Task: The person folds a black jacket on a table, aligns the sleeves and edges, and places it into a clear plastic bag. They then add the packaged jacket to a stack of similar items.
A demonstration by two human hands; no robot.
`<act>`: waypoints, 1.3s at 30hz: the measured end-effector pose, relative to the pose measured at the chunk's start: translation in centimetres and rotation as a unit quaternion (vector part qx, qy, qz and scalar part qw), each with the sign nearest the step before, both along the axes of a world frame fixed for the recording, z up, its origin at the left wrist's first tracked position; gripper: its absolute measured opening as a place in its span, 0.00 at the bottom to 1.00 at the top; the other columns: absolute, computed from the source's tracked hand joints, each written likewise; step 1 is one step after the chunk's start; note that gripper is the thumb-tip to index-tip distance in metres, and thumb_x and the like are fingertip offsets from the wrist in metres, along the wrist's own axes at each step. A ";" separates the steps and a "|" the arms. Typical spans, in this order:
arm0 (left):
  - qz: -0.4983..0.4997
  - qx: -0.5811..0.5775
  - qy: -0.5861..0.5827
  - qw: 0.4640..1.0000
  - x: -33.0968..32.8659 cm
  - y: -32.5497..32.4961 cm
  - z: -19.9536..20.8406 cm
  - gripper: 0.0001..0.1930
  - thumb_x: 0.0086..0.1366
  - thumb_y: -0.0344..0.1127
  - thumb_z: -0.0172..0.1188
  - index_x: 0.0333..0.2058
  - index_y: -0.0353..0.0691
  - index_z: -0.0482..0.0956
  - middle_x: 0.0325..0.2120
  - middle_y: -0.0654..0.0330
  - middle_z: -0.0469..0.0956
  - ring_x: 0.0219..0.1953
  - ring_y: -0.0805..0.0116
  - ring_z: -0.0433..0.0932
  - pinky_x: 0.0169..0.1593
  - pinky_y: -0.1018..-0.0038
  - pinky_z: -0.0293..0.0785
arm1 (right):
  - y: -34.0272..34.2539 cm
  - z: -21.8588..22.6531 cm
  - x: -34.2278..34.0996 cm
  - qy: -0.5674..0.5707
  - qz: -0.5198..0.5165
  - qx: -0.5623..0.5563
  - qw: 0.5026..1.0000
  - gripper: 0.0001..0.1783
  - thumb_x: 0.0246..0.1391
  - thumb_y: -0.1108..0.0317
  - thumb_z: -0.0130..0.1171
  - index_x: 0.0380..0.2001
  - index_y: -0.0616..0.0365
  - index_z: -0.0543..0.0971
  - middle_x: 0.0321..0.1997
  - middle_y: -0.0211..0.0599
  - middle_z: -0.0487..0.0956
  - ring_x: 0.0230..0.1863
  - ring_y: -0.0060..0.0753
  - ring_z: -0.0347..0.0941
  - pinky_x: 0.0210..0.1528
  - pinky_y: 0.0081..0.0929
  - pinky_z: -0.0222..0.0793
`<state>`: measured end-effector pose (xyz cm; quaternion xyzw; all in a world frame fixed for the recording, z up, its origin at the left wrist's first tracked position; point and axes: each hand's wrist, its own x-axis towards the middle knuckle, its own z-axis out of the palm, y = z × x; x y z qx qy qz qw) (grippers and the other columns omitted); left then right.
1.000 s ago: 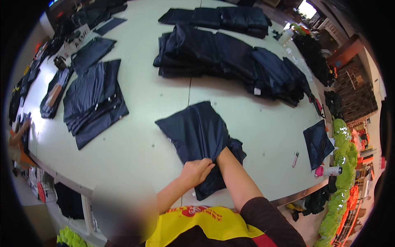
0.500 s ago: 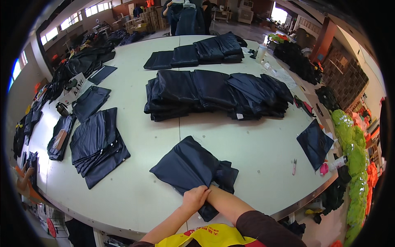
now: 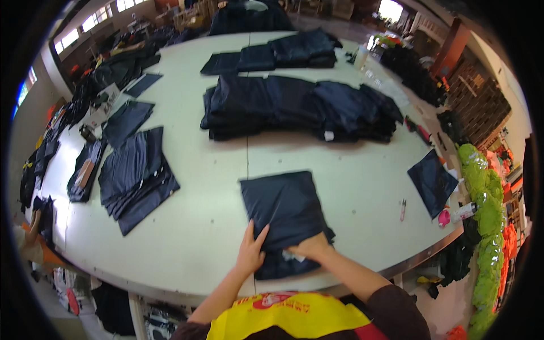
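Observation:
A dark navy folded garment [image 3: 286, 201] of thin, shiny cloth lies squared up in front of me, near the table's front edge. Its lower part is folded in layers, and a small white label [image 3: 293, 256] shows there. My left hand [image 3: 251, 248] rests on its left edge with thumb and fingers apart. At the lower right, my right hand [image 3: 311, 247] has its fingers together on the edge of the upper layer, beside the label. The cloth partly covers that hand.
The pale table [image 3: 198, 249] carries a long dark garment pile [image 3: 294, 107] ahead, with another stack [image 3: 272, 54] behind it. Folded garments [image 3: 136, 175] lie at left. On the right are a pen [image 3: 403, 209], a dark cloth piece [image 3: 432, 182] and a white bottle [image 3: 466, 211].
The garment has turned from a slanted, bunched shape to a straight, flatter one. My hands, close together before, have moved apart to its left and right sides. The view has tilted down.

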<state>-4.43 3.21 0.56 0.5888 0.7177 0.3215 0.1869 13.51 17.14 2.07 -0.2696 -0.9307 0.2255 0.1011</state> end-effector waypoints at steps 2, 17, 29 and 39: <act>-0.011 0.027 0.037 0.999 -0.1 0.7 -1.5 0.43 0.41 0.18 0.55 0.60 0.54 0.62 0.62 0.37 0.47 0.62 0.39 0.53 0.62 0.61 0.56 | 1.4 -3.3 1.3 0.094 -0.004 0.006 0.996 0.38 0.39 0.47 0.60 0.54 0.54 0.70 0.60 0.45 0.66 0.63 0.47 0.56 0.66 0.38 0.47; -0.059 -0.011 -0.228 0.972 -5.1 0.6 -2.4 0.28 0.56 0.24 0.53 0.57 0.50 0.67 0.62 0.51 0.56 0.59 0.59 0.64 0.56 0.74 0.64 | -5.8 0.1 1.6 -0.039 0.128 0.204 0.970 0.32 0.34 0.72 0.57 0.50 0.62 0.70 0.51 0.47 0.71 0.48 0.47 0.69 0.49 0.38 0.65; -0.001 0.182 0.284 0.941 4.3 -6.6 0.1 0.06 0.51 0.37 0.60 0.27 0.45 0.75 0.32 0.64 0.74 0.42 0.64 0.69 0.43 0.67 0.61 | -7.4 0.9 0.4 -0.015 0.010 0.122 0.992 0.41 0.34 0.72 0.65 0.57 0.60 0.62 0.52 0.50 0.67 0.49 0.50 0.68 0.49 0.37 0.65; 0.029 0.157 0.383 0.910 4.5 -6.6 0.0 0.07 0.54 0.35 0.56 0.32 0.45 0.78 0.36 0.65 0.74 0.47 0.66 0.68 0.46 0.66 0.60 | -4.1 0.2 -0.6 -0.023 0.034 0.286 0.957 0.26 0.40 0.71 0.56 0.48 0.64 0.70 0.28 0.42 0.76 0.23 0.36 0.76 0.27 0.28 0.75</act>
